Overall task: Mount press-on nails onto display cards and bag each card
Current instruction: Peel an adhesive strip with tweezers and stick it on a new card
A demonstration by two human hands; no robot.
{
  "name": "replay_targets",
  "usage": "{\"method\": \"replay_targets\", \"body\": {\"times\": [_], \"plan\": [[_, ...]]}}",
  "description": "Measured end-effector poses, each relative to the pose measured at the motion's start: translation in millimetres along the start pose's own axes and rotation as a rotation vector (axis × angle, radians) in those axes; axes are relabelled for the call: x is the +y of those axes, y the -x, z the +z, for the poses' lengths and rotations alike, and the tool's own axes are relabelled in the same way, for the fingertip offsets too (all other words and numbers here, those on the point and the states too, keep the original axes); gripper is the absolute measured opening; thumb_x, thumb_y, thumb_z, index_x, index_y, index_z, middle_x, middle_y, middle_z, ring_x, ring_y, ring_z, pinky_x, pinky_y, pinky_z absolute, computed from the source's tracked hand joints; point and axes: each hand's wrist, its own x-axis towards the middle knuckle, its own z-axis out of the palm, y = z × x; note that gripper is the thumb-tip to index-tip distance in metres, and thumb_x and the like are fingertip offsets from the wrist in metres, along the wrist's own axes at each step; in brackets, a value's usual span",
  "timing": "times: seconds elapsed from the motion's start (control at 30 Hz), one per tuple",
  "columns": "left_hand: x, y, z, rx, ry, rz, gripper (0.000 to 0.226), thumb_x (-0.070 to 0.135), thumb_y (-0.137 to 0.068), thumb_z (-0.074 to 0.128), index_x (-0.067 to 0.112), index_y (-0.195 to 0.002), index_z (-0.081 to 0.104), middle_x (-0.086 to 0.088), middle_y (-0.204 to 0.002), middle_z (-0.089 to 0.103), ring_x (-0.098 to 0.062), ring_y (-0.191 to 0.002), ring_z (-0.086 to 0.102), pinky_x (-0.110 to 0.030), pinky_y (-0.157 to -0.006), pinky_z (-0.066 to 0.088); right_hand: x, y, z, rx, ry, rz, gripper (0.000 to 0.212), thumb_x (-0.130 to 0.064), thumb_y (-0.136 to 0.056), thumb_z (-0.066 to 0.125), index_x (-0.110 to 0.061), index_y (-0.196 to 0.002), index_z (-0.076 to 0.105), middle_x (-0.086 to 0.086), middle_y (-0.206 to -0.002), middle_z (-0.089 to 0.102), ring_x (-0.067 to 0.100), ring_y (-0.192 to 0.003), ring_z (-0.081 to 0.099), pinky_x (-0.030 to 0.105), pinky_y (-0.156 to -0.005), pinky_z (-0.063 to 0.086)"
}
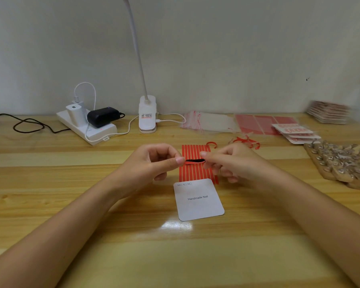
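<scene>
Card [198, 199] lies blank on desk [71, 183] near me, ready for tape. Strip [194, 161] held above red sheet [195, 169], L hand [154, 161] & R hand [231, 163] each pinching an end, prob. to peel backing. Nails [339, 163] wait far right w/ bags [208, 121].

Blurred stack of cards [328, 112] at right; perhaps nail sets.

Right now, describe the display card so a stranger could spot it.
On the wooden table, look just below the two hands, in front of the red striped sheet. The display card lies flat: white, rounded corners, printed "Handmade Nail", no nails on it.
</scene>
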Motion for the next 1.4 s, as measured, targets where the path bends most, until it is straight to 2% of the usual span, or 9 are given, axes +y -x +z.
{"method": "replay_targets", "body": {"times": [0.1,0.2,0.27,0.37,0.57,0.77,0.83,1.03,1.4], "plan": [[0,1,0,-0.008,-0.016,-0.013,0.015,0.031,-0.072,0.064,0.016,-0.069,0.065,0.007,-0.062,0.057,-0.004,-0.052,0.044,-0.014,-0.046,0.038,1,2,-1,-0.044,-0.084,-0.004,0.023,-0.029,-0.079,0.07,-0.017,-0.06,0.069,-0.007,-0.05,0.055,0.004,-0.041,0.041,0.017,-0.04,0.033],[3,1,2,0.001,-0.055,-0.056,0.018,0.032,-0.073,0.063,0.014,-0.071,0.064,0.009,-0.061,0.06,-0.002,-0.05,0.045,-0.014,-0.045,0.038,1,2,-2,-0.013,-0.085,-0.061,0.026,-0.025,-0.081,0.068,-0.019,-0.056,0.066,-0.004,-0.05,0.049,0.007,-0.043,0.039,0.018,-0.043,0.034],[5,0,2,0.022,-0.108,-0.129,0.018,0.027,-0.079,0.063,0.01,-0.074,0.063,0.012,-0.054,0.057,0.001,-0.045,0.044,-0.012,-0.043,0.036,2,5,-2,0.057,-0.021,-0.129,0.025,-0.026,-0.082,0.067,-0.019,-0.059,0.066,-0.006,-0.048,0.048,0.007,-0.044,0.04,0.017,-0.044,0.035],[10,-1,2,0.005,-0.192,-0.29,0.019,0.024,-0.083,0.064,0.009,-0.072,0.062,0.013,-0.044,0.05,-0.001,-0.04,0.04,-0.012,-0.04,0.034,7,12,2,0.15,0.081,-0.283,0.021,-0.021,-0.083,0.067,-0.013,-0.064,0.067,-0.012,-0.049,0.054,-0.004,-0.044,0.045,0.008,-0.046,0.035],[16,-2,4,-0.046,-0.317,-0.474,0.027,0.026,-0.082,0.068,-0.001,-0.082,0.066,0.0,-0.054,0.045,-0.007,-0.039,0.035,-0.015,-0.037,0.029,24,19,12,0.24,0.187,-0.372,0.026,-0.016,-0.081,0.068,-0.019,-0.055,0.062,-0.012,-0.049,0.055,-0.001,-0.045,0.044,0.008,-0.048,0.034],[15,-2,6,-0.071,-0.424,-0.566,0.022,0.03,-0.083,0.067,0.009,-0.083,0.068,0.003,-0.058,0.052,-0.006,-0.045,0.041,-0.014,-0.037,0.032,33,18,20,0.229,0.274,-0.399,0.022,-0.017,-0.08,0.068,-0.018,-0.058,0.066,-0.011,-0.052,0.056,0.0,-0.05,0.047,0.011,-0.05,0.035],[16,-2,5,-0.091,-0.43,-0.593,0.019,0.03,-0.083,0.067,0.012,-0.079,0.068,0.007,-0.053,0.052,-0.006,-0.047,0.041,-0.013,-0.037,0.032,34,19,21,0.229,0.282,-0.404,0.022,-0.016,-0.08,0.068,-0.02,-0.059,0.066,-0.013,-0.052,0.056,-0.001,-0.051,0.048,0.011,-0.051,0.035],[16,-2,7,-0.111,-0.443,-0.622,0.019,0.029,-0.084,0.066,0.01,-0.085,0.07,0.004,-0.056,0.049,-0.008,-0.049,0.041,-0.013,-0.038,0.032,35,19,22,0.246,0.303,-0.419,0.026,-0.014,-0.08,0.068,-0.025,-0.056,0.063,-0.015,-0.05,0.054,-0.004,-0.052,0.05,0.008,-0.051,0.035],[14,-7,11,-0.083,-0.499,-0.652,0.013,0.027,-0.082,0.068,0.014,-0.081,0.068,0.003,-0.056,0.048,-0.009,-0.051,0.043,-0.012,-0.038,0.034,36,19,23,0.255,0.318,-0.399,0.024,-0.015,-0.079,0.069,-0.021,-0.057,0.064,-0.013,-0.049,0.054,-0.004,-0.051,0.049,0.008,-0.05,0.034]]}}
